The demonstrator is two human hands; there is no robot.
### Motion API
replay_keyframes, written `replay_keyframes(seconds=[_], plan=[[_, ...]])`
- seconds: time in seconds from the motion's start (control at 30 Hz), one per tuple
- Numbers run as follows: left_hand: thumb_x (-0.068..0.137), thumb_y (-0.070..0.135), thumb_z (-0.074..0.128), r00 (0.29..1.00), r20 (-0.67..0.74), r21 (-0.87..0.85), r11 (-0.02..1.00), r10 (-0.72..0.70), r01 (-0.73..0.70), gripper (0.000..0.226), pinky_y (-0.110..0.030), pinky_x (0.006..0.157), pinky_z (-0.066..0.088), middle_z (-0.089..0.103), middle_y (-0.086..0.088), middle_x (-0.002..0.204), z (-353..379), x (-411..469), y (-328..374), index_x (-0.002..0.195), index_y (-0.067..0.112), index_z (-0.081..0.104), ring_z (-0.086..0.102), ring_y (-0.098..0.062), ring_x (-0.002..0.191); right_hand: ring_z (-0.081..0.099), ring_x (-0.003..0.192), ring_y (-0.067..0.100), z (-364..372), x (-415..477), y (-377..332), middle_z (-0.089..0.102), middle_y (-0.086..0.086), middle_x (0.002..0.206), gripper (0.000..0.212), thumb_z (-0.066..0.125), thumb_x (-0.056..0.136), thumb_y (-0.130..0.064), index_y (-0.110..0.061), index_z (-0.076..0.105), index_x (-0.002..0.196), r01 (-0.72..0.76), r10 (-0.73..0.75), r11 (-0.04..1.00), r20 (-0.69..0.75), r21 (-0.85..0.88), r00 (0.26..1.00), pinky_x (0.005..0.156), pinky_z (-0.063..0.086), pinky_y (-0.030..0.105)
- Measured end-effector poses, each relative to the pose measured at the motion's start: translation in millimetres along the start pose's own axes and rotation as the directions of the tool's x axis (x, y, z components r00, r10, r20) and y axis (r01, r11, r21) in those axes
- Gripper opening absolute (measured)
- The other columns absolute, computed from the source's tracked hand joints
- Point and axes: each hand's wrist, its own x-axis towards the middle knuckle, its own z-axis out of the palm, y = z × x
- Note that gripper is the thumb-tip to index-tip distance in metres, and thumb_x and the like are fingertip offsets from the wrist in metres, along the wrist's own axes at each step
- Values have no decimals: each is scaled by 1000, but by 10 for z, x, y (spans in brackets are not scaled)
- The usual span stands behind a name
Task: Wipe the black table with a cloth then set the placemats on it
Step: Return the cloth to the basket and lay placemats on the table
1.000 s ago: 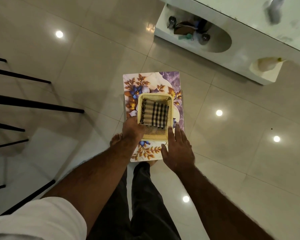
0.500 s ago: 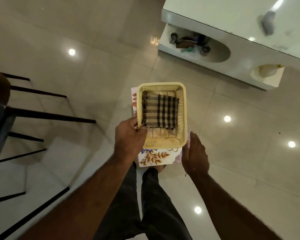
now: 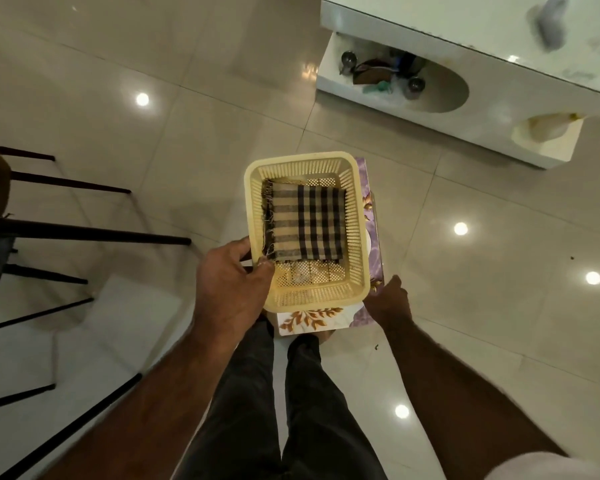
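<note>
Left hand is pinching the light, stiff basket rim at 7 o'clock, soft folded cloth lying inside, right hand supporting thin, likely slippery placemats underneath at 5 o'clock, fingers hidden, grip unclear.

Under basket, placemats mostly hidden; chair cut off left.

Pretty plain outfit, tbh. Dark trousers, charcoal going on black, are worn full length, and long creases can be seen down both legs. A short white sleeve is just caught in the bottom right corner. The forearms are left uncovered, some hair showing, and the left hand and right hand are bare too. Part of a bare foot can be made out past the trouser cuff.
</note>
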Motion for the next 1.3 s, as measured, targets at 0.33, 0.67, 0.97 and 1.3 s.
replay_keyframes(seconds=[0.33,0.67,0.97,1.3], plan=[[105,10,68,1000,-2,-25,1000,-12,12,39,-13,67,60,72,37,93,15,12,-62,116,47,74,75,10,88,71,104,31,-64,166,143,76,11,120,41,85,97,-37,-8,75,124,-1,-14,972,62,236,998,92,62,45],[104,7,71,980,-109,-109,982,-164,152,37,-43,81,69,82,10,106,-282,339,-242,107,43,77,82,-17,98,82,101,37,-670,-331,460,84,12,112,16,65,109,-5,-8,76,121,7,-130,757,141,653,981,79,68,47],[100,6,76,924,-208,-156,944,-319,291,16,-52,80,69,81,-1,95,-472,919,-665,107,19,81,82,-27,90,79,99,36,-1524,-989,822,79,21,112,16,61,112,-12,-8,73,120,73,-90,692,-15,718,996,85,66,50],[92,11,76,934,127,215,929,-333,302,22,-36,84,62,82,-11,105,974,977,-951,111,7,85,75,-29,94,72,123,47,-1756,-1338,1266,75,15,138,29,52,114,-12,-9,67,138,-32,55,527,3,849,998,104,52,72]])
